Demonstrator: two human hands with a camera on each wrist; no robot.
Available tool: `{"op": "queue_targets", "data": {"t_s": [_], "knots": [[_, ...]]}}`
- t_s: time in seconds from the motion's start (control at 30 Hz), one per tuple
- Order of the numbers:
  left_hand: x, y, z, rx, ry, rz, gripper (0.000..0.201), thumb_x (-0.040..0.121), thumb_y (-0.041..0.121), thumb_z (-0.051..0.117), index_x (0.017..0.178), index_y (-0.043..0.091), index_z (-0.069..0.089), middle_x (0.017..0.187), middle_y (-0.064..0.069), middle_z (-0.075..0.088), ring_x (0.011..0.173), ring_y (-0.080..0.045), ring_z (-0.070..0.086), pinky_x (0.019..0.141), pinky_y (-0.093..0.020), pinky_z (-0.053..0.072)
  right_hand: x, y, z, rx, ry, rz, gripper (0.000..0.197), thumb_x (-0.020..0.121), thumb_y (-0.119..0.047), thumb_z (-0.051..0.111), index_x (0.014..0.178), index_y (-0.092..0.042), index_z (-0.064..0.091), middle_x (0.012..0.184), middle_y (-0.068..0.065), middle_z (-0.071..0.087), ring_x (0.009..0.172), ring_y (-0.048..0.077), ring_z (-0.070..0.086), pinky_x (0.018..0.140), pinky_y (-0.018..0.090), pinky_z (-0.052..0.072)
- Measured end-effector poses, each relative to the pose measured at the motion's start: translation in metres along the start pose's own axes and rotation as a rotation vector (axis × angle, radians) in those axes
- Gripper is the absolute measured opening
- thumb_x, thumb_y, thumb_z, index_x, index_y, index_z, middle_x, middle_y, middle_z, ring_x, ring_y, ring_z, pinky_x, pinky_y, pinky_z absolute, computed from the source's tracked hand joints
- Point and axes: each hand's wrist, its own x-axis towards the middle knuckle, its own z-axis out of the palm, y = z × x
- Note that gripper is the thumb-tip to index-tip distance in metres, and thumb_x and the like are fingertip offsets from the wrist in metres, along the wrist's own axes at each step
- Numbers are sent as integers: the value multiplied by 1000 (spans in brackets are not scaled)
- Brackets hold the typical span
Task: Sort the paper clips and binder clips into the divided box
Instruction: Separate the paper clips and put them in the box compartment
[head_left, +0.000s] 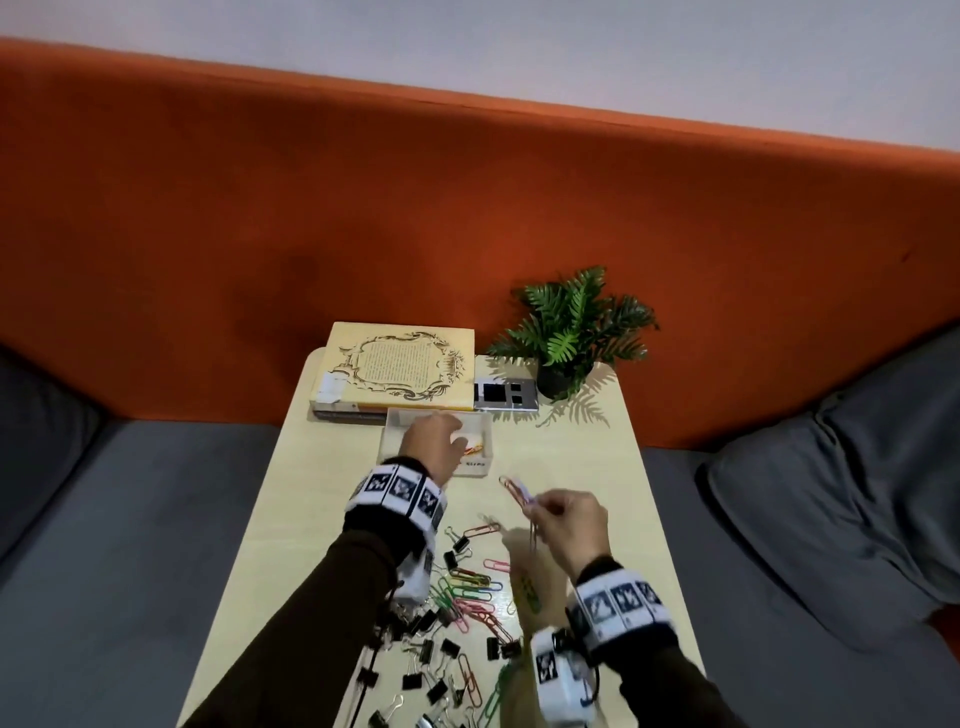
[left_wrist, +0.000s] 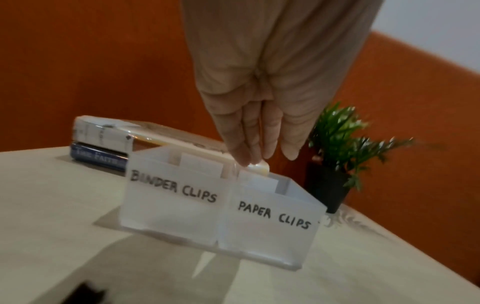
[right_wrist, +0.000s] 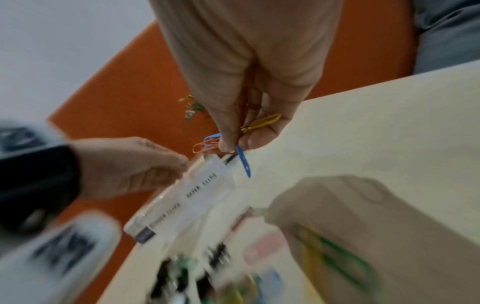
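Our right hand (head_left: 563, 525) is up off the table with thumb and fingers pinched on a small bunch of paper clips (right_wrist: 221, 144), blue, orange and yellow ones poking out on either side of the fingertips (right_wrist: 228, 142), and it sits between the pile and the box; our left hand (head_left: 434, 447) reaches over the divided box (left_wrist: 221, 218) with its fingers straight and close together, pointing down at the rim above the middle divider, and we can see nothing held in it, though whether the tips touch the rim we cannot tell. The box is a frosted plastic tray near the far end of the table (head_left: 597, 467), its left half lettered BINDER CLIPS and its right half PAPER CLIPS, with at least a couple of paper clips already lying in the right half. The rest lie mixed in a loose pile (head_left: 467, 592) near us, coloured paper clips among black binder clips (head_left: 449, 647). We judge the paper clips to be light, springy wire with a slick coating, prone to hook into one another and slip out of a bunch, so a flat pinch across the loops suits them; the binder clips look stiffer and heavier, best taken by the black body or a wire handle. Behind the box stand stacked books (head_left: 400, 364) and a potted plant (head_left: 571, 332)
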Motion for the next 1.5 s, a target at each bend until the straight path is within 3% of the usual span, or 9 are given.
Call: {"op": "queue_targets", "data": {"t_s": [0.13, 0.33, 0.53, 0.63, 0.8, 0.93, 1.03, 1.33, 1.5], "knots": [[-66, -34, 5, -27, 4, 38, 28, 91, 16, 56, 118, 12, 65, 120, -7, 70, 107, -19, 65, 98, -30, 50, 47, -57, 9, -148, -8, -123, 11, 80, -15, 69, 83, -6, 73, 87, 15, 74, 82, 26, 65, 79, 29, 51], [-144, -64, 20, -3, -103, 9, 27, 91, 15, 54, 114, 16, 67, 117, -2, 71, 106, -15, 65, 93, -24, 50, 85, -110, 45, -661, -179, -172, 25, 87, -7, 57, 109, 5, 55, 117, 21, 60, 107, 35, 58, 87, 38, 49], [-160, -70, 28, -2, -94, -4, 27, 93, 16, 54, 118, 16, 64, 116, -3, 70, 103, -14, 65, 89, -22, 50, 87, -123, 58, -794, -289, -233, 22, 84, -16, 64, 92, 3, 60, 91, 17, 63, 78, 30, 60, 68, 32, 49], [-157, -63, 38, -2, -46, 72, 28, 93, 10, 53, 120, 11, 62, 120, -6, 67, 107, -16, 62, 93, -19, 48, 80, -111, 48, -677, -257, -334, 22, 87, -19, 58, 96, 1, 63, 98, 21, 64, 94, 35, 61, 74, 33, 48], [-128, -41, 62, 303, -124, 188, 52, 92, 6, 45, 143, 14, 33, 152, -4, 36, 142, -23, 29, 118, -45, 28, 22, -26, 35, -581, -315, -516, 31, 86, -2, 47, 113, -8, 60, 117, 18, 64, 107, 33, 58, 90, 35, 46], [-113, -36, 66, 542, -336, 108, 74, 89, 1, 41, 150, 15, 1, 162, 1, 0, 149, -23, -6, 119, -57, 3, -6, 29, 37, -807, -491, -531, 56, 87, 0, 46, 139, -13, 30, 151, 7, 31, 139, 27, 27, 110, 49, 26], [-119, -48, 64, 598, -360, 47, 79, 88, -1, 41, 150, 15, -5, 161, 1, -8, 148, -24, -12, 117, -60, 0, -8, 41, 26, -911, -456, -420, 75, 83, 5, 46, 146, -16, 10, 158, 2, 7, 144, 22, 6, 115, 51, 13], [-151, -60, 73, 604, -314, 88, 71, 92, 8, 37, 151, 20, -1, 161, 2, -7, 148, -22, -15, 113, -65, -4, -10, -24, 82, -952, -556, -682, 71, 88, -4, 47, 144, -31, 13, 158, -1, 5, 145, 24, -3, 113, 59, 2], [-160, -71, 72, 583, -332, 27, 78, 90, 4, 38, 149, 18, -12, 160, 3, -17, 148, -20, -16, 114, -65, -1, 1, -10, 81, -1028, -569, -596, 75, 87, -10, 52, 144, -32, 9, 158, -4, 2, 144, 23, -7, 114, 60, -1]]}}
